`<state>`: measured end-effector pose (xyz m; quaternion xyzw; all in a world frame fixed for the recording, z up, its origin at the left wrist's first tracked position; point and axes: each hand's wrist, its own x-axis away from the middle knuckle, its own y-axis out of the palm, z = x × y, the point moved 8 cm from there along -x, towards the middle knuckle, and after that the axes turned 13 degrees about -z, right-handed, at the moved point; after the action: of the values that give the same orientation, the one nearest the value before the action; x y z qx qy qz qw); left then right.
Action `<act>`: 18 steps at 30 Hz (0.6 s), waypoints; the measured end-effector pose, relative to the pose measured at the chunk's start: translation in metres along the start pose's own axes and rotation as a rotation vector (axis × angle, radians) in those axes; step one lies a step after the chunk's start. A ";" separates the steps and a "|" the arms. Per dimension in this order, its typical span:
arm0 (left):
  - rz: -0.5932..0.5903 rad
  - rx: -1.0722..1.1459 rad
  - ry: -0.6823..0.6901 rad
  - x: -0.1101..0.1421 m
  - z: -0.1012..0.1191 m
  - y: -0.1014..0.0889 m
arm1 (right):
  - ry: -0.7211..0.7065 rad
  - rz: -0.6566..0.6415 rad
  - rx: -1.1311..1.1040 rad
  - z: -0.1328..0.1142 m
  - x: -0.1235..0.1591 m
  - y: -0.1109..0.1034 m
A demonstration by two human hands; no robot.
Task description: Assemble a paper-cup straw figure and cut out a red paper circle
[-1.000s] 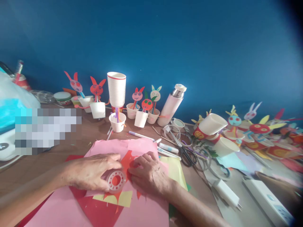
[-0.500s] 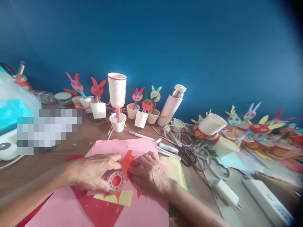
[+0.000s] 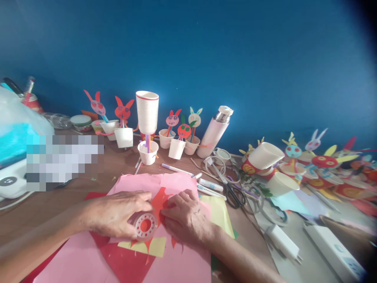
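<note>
My left hand (image 3: 118, 214) is closed around the side of a roll of tape (image 3: 153, 225), thumb at the near side and fingers over the far side. The roll lies flat with orange showing through its hole. Between my hands is a piece of orange paper (image 3: 160, 198) with ragged cut edges. My right hand (image 3: 190, 218) presses on the right part of this paper with bent fingers, its fingertips partly hidden. Beneath lie a yellow paper piece (image 3: 157, 247), red paper (image 3: 123, 257) and large pink sheets (image 3: 182, 263).
Scissors (image 3: 234, 192) and markers (image 3: 210, 184) lie beyond my right hand. Behind stand paper-cup figures (image 3: 123, 136), a stack of cups (image 3: 147, 112) and a tilted flask (image 3: 213, 133). A white charger (image 3: 284, 243) and a power strip (image 3: 334, 251) are at the right.
The whole view has shifted slightly to the right. Both hands, the tape roll and the orange paper keep their places relative to each other.
</note>
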<state>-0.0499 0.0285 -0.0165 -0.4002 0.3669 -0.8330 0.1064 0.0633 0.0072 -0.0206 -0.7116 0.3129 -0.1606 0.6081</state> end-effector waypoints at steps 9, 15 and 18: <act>-0.001 -0.002 -0.003 0.001 0.000 0.001 | -0.004 0.000 -0.008 0.000 0.000 -0.002; -0.004 0.006 -0.005 0.000 -0.002 0.002 | -0.015 0.022 -0.002 0.000 0.000 -0.002; 0.008 0.009 0.011 0.000 -0.001 0.001 | -0.008 0.004 -0.008 0.000 0.000 -0.001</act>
<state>-0.0504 0.0279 -0.0177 -0.3935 0.3654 -0.8365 0.1094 0.0638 0.0073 -0.0192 -0.7142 0.3126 -0.1555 0.6066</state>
